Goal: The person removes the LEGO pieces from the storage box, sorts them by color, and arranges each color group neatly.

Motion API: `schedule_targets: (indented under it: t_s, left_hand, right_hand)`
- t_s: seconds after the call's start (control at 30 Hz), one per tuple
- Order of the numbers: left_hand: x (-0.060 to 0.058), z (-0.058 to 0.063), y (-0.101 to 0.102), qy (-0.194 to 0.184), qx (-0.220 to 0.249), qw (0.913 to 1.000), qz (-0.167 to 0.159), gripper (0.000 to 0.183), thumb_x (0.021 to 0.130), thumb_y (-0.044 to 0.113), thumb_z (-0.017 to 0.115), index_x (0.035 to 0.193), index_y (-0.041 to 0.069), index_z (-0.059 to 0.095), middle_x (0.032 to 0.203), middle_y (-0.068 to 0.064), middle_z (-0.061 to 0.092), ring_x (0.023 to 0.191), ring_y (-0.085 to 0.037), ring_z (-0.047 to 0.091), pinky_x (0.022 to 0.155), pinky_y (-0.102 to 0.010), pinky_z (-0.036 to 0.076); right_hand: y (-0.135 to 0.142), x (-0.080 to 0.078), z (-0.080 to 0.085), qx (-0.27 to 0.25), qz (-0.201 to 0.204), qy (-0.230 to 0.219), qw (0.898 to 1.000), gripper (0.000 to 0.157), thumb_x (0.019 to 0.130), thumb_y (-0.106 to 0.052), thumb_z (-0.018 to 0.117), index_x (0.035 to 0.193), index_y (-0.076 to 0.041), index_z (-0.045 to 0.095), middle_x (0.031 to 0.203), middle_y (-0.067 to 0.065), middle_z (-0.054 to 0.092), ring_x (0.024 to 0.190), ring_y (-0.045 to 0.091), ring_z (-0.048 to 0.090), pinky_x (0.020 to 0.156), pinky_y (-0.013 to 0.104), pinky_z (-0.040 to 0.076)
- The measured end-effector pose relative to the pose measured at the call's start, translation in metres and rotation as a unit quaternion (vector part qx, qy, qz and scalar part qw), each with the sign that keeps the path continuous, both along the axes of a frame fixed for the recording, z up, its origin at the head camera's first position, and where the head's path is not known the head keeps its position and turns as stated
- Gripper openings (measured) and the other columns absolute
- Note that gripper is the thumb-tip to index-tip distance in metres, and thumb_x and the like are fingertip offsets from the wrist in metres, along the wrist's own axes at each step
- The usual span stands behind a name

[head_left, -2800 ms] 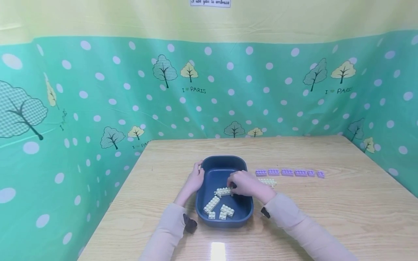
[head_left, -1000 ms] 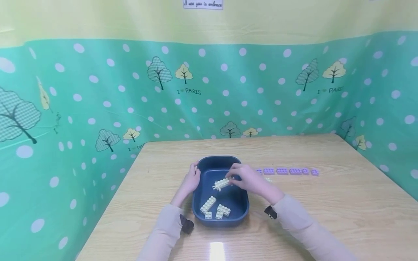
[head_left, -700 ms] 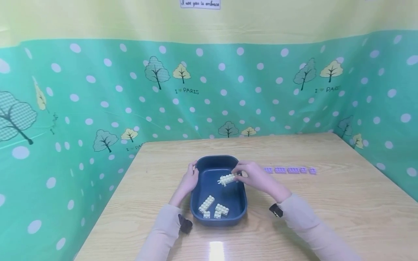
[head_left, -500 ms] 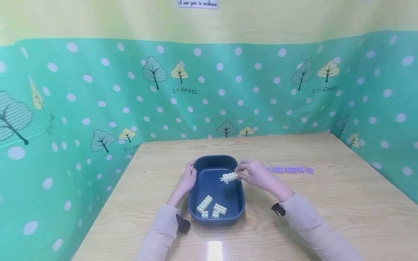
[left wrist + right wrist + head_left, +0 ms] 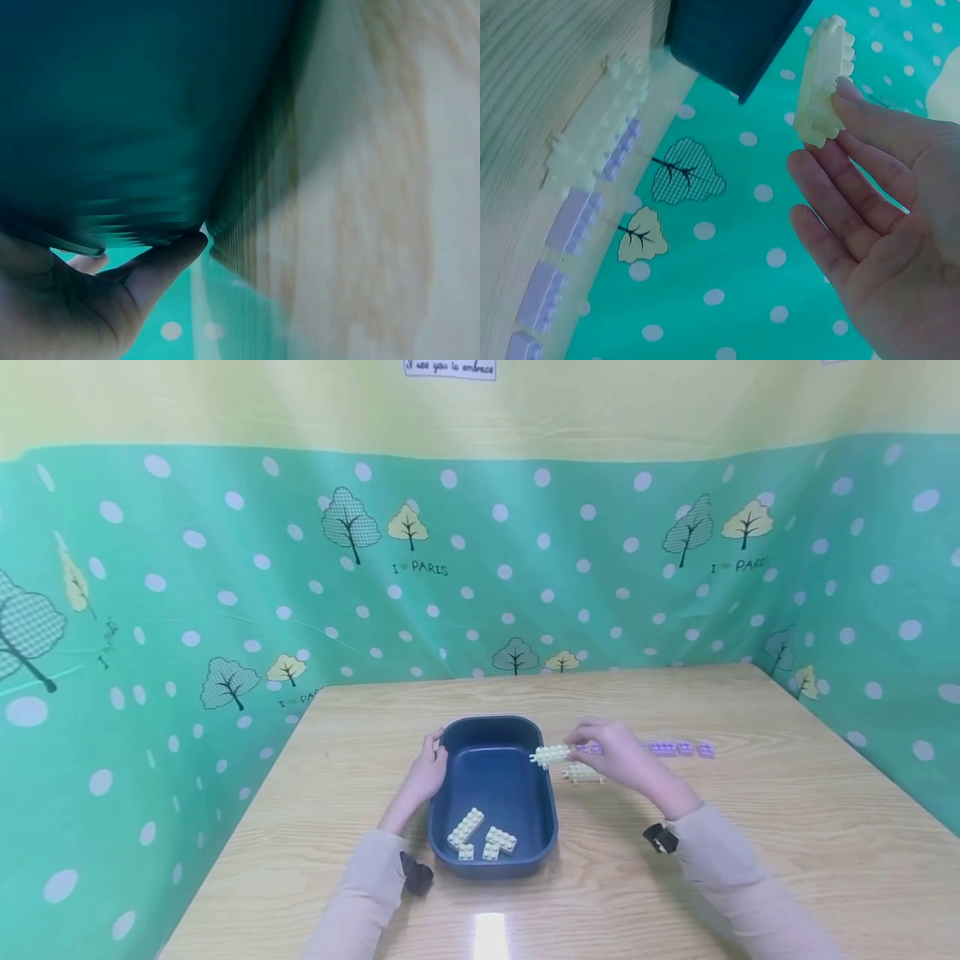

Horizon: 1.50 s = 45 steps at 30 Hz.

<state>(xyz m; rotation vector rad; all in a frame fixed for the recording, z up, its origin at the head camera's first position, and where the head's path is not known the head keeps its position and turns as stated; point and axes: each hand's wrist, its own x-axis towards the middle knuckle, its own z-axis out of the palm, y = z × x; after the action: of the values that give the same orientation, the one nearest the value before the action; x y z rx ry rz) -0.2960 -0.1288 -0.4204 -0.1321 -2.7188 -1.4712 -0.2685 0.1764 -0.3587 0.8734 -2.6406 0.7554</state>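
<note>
My right hand [image 5: 611, 753] pinches a cream building brick [image 5: 550, 755] with small side clips between thumb and fingers. In the head view this brick overlaps the right rim of the dark blue bin [image 5: 487, 785]; the right wrist view shows the held brick [image 5: 821, 82] up off the table. My left hand [image 5: 427, 770] grips the bin's left rim, its thumb against the outer wall in the left wrist view. Several cream bricks [image 5: 467, 827] lie at the bin's near end. Another clipped cream brick [image 5: 582, 772] lies on the table beneath my right hand.
A row of purple bricks [image 5: 663, 749] runs along the table right of the bin, partly hidden by my right hand. The wooden table [image 5: 787, 827] ends at a green dotted curtain [image 5: 510, 568] behind and at both sides.
My right hand has picked the clipped cream brick up from inside the bin and carried it right, over the rim. The left hand keeps its hold on the bin. The head view has shifted slightly.
</note>
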Motion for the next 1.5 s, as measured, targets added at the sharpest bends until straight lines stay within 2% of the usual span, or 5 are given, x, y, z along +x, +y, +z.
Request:
schedule_targets:
  t_s: [0.17,0.6,0.83,1.37,1.5]
  left_hand:
    - [-0.001,0.000,0.000,-0.002,0.000,1.0000,0.000,0.045,0.100,0.016,0.030,0.143,0.003,0.030,0.126,-0.030,0.054,0.104,-0.038,0.059,0.082,-0.046,0.049]
    - [-0.002,0.000,-0.001,-0.001,-0.007,0.9999,0.009,0.044,0.100,0.017,0.030,0.142,0.004,0.031,0.123,-0.029,0.057,0.099,-0.036,0.060,0.080,-0.045,0.049]
    - [-0.003,-0.002,-0.002,-0.004,-0.010,0.9999,0.004,0.045,0.100,0.018,0.029,0.143,0.003,0.029,0.125,-0.030,0.055,0.095,-0.033,0.060,0.077,-0.043,0.049]
    - [-0.002,-0.002,-0.001,-0.003,-0.018,0.9998,0.007,0.044,0.101,0.019,0.028,0.142,0.004,0.030,0.135,-0.029,0.047,0.096,-0.035,0.058,0.081,-0.047,0.047]
    - [-0.002,-0.002,-0.002,-0.008,-0.018,0.9998,0.005,0.045,0.101,0.018,0.028,0.143,0.004,0.029,0.127,-0.030,0.053,0.089,-0.033,0.059,0.074,-0.042,0.048]
  right_hand:
    - [0.011,0.000,0.000,-0.001,-0.019,0.014,1.000,0.021,0.079,-0.014,0.073,0.097,-0.003,0.070,0.093,0.006,0.069,0.088,0.024,0.066,0.080,0.039,0.054]
    - [0.043,0.003,-0.002,0.009,-0.062,-0.010,0.998,0.020,0.081,-0.011,0.071,0.098,-0.001,0.069,0.093,0.008,0.069,0.088,0.027,0.065,0.081,0.044,0.052]
    - [0.055,0.006,-0.002,0.018,-0.087,-0.028,0.996,0.022,0.083,-0.015,0.069,0.101,-0.002,0.068,0.095,0.008,0.068,0.091,0.028,0.064,0.083,0.047,0.051]
    - [0.078,0.004,-0.013,0.026,-0.110,-0.053,0.992,0.020,0.082,-0.011,0.068,0.099,0.001,0.068,0.093,0.012,0.068,0.089,0.031,0.063,0.081,0.048,0.051]
    - [0.082,0.003,-0.016,0.030,-0.116,-0.053,0.991,0.019,0.082,-0.010,0.068,0.098,0.001,0.068,0.093,0.015,0.068,0.088,0.032,0.063,0.079,0.048,0.051]
